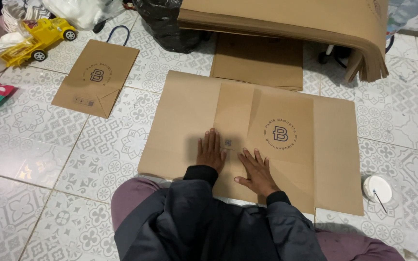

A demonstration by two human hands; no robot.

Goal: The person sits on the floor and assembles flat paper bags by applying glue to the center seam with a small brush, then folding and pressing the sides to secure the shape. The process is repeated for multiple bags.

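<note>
A brown paper bag blank with a round printed emblem lies flat on a larger brown paper sheet on the tiled floor. My left hand presses flat on the folded left panel of the blank, fingers together. Just to its right, my right hand lies flat on the same blank with fingers spread. Neither hand grips anything.
A finished brown bag with a dark handle lies at the left. A thick stack of brown sheets sits at the top, with a flat pile beneath. A yellow toy car, a black plastic bag and a white lid are nearby.
</note>
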